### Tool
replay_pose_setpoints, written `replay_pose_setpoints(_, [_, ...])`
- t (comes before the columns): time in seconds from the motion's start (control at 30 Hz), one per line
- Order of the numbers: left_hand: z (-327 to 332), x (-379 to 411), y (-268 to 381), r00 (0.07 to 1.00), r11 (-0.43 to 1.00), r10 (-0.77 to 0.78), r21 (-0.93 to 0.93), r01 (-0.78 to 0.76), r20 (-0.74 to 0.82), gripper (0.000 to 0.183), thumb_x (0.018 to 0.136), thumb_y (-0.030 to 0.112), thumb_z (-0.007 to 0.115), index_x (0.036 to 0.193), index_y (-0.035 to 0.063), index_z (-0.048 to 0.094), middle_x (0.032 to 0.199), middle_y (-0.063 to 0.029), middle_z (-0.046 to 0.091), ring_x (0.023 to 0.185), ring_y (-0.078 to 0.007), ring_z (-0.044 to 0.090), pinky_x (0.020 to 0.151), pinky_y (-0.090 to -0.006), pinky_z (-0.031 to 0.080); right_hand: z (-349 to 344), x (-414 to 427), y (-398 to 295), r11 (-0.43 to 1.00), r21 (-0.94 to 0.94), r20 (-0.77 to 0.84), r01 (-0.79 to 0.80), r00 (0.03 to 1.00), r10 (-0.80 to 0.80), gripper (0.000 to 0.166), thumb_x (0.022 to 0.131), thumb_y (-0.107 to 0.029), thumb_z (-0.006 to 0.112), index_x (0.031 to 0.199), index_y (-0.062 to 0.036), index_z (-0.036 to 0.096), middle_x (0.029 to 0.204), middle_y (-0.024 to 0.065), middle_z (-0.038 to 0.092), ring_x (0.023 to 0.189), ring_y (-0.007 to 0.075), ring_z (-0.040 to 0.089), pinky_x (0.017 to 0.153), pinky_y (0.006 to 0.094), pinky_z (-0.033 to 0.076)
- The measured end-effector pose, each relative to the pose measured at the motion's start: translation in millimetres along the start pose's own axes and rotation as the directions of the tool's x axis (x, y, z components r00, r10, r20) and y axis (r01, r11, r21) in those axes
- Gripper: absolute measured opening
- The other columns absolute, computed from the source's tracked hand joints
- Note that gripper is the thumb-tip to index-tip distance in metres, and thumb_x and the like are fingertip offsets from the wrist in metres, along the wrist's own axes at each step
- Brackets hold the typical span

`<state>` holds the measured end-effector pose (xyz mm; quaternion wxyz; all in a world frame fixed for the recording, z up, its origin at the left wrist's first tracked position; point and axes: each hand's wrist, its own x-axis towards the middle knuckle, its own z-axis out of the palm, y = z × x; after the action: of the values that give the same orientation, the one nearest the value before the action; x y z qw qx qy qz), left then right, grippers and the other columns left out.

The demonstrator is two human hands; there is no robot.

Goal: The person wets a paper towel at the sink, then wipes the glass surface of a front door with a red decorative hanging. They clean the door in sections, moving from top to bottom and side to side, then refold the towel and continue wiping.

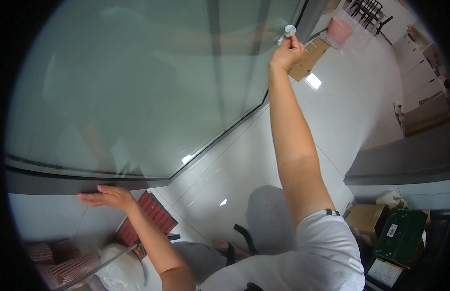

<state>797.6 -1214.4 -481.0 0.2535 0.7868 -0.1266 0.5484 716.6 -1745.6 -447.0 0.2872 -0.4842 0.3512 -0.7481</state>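
A large glass door panel [137, 91] in a grey frame fills the upper left. My right hand [287, 52] reaches up to the far side of the glass and pinches a crumpled white cloth or tissue [290, 30] beside the frame's edge. My left hand [108, 198] rests against the grey frame [46, 183] at the near side, its fingers extended and holding nothing. Faint reflections of both arms show in the glass.
A flattened cardboard piece [309, 60] and a pink bucket [340, 30] stand on the tiled floor beyond. Boxes, one green [401, 236], are at the lower right. A red slatted mat [155, 214], white plastic bag [119, 267] and striped fabric [72, 269] lie lower left.
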Motion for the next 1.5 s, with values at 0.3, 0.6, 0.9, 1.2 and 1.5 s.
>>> replay_pose_setpoints(0.3, [2, -28, -11, 0.997, 0.999, -0.051, 0.018, 0.05, 0.063, 0.063, 0.103, 0.035, 0.031, 0.15, 0.0, 0.008, 0.154, -0.026, 0.014, 0.142, -0.0405, 0.016, 0.114, -0.0519, 0.011, -44, -240, -134, 0.643, 0.699, 0.549, -0.313, 0.811, -0.202, 0.009, 0.085, -0.014, 0.063, 0.093, -0.0132, 0.061, 0.086, -0.0003, 0.054, 0.083, 0.0164, 0.052, 0.077, 0.0343, 0.042])
replay_pose_setpoints(0.6, [-13, -25, 13, 0.969, 0.978, -0.193, -0.054, 0.203, 0.155, 0.066, 0.101, 0.041, 0.035, 0.15, 0.0016, 0.014, 0.154, -0.0243, 0.019, 0.142, -0.0385, 0.019, 0.116, -0.0468, 0.012, -73, -369, -165, 0.602, 0.634, 0.439, 0.485, 0.415, -0.797, 0.024, 0.074, -0.025, 0.066, 0.096, -0.0352, 0.07, 0.088, -0.0172, 0.058, 0.084, 0.0059, 0.052, 0.072, 0.0291, 0.028])
replay_pose_setpoints(0.9, [-20, -37, 24, 0.961, 0.973, -0.203, -0.068, 0.219, 0.187, 0.064, 0.102, 0.035, 0.035, 0.148, -0.0045, 0.014, 0.154, -0.0252, 0.014, 0.144, -0.0376, 0.015, 0.117, -0.0456, 0.011, -42, -142, -33, 0.94, 0.324, 0.402, 0.103, 0.885, -0.235, 0.015, 0.086, -0.015, 0.065, 0.101, -0.0138, 0.068, 0.089, -0.0007, 0.057, 0.087, 0.0128, 0.055, 0.082, 0.0316, 0.042])
replay_pose_setpoints(1.2, [-24, -26, 52, 0.897, 0.871, -0.401, -0.224, 0.437, 0.189, 0.058, 0.103, 0.027, 0.036, 0.148, -0.0031, 0.017, 0.156, -0.0217, 0.015, 0.145, -0.032, 0.015, 0.117, -0.0397, 0.013, -22, -38, 83, 0.791, 0.416, 0.15, -0.448, 0.892, 0.426, 0.02, 0.09, -0.001, 0.059, 0.109, 0.0032, 0.063, 0.104, -0.0009, 0.053, 0.094, 0.0116, 0.056, 0.085, 0.0262, 0.044])
replay_pose_setpoints(1.5, [-17, -34, 47, 0.887, 0.853, -0.434, -0.245, 0.461, 0.156, 0.057, 0.1, 0.02, 0.04, 0.148, -0.0036, 0.019, 0.156, -0.0187, 0.017, 0.145, -0.0264, 0.017, 0.117, -0.0352, 0.012, -43, -137, -6, 0.935, 0.249, 0.214, -0.252, 0.956, 0.2, 0.019, 0.092, -0.001, 0.057, 0.11, 0.001, 0.065, 0.108, 0.0025, 0.047, 0.089, 0.0124, 0.054, 0.08, 0.0258, 0.047])
